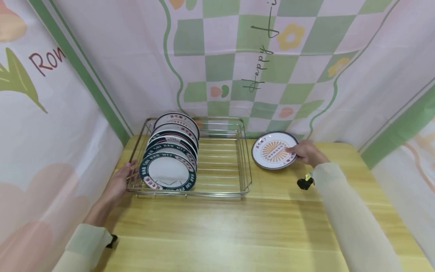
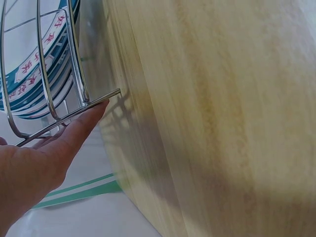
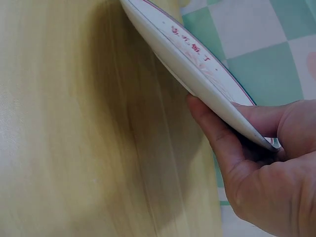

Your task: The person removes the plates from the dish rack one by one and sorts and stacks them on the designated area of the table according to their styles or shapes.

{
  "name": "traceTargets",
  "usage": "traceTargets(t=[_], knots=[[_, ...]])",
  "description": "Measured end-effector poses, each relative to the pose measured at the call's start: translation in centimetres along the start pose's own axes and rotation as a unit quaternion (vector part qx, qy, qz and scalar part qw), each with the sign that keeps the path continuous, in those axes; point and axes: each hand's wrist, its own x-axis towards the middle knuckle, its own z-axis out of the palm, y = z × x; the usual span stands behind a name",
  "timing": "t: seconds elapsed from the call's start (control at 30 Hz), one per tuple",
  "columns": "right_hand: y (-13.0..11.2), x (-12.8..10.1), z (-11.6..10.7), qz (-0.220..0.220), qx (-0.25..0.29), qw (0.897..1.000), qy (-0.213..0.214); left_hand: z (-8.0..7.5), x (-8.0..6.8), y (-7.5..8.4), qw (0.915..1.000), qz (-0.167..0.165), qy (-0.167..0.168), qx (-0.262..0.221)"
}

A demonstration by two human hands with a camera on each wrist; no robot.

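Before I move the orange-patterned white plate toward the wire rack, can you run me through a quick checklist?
1. Right hand grips the orange-patterned white plate, thumb on top and fingers beneath its rim: ok.
2. Plate tilted, its gripped edge raised off the wooden table: ok.
3. Left hand steadies the chrome wire dish rack, straight fingers against its left side: ok.
4. Free slots in the rack to the right of the standing dark-rimmed plates: ok.
5. Table between plate and rack unobstructed: ok.
6. Whether the plate is dry: cannot tell.
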Motion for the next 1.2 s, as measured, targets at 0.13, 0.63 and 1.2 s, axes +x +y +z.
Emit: traceTargets(t=[0.13,0.63,1.2], knots=[[0.1,0.3,0.7,0.001,0.005,1.0,0.003,0.0,0.0,0.0,1.0,-0.002,0.003,-0.001],[1.0,0.5,2.3,0.019,-0.044,0.993,0.104,0.2,-0.1,0.0,0.9999,-0.003,0.009,0.006],[2.3,0.4,2.4,-0.003,-0.156,0.977,0.146,0.1,0.0,-0.1,1.0,-0.001,0.007,-0.004]])
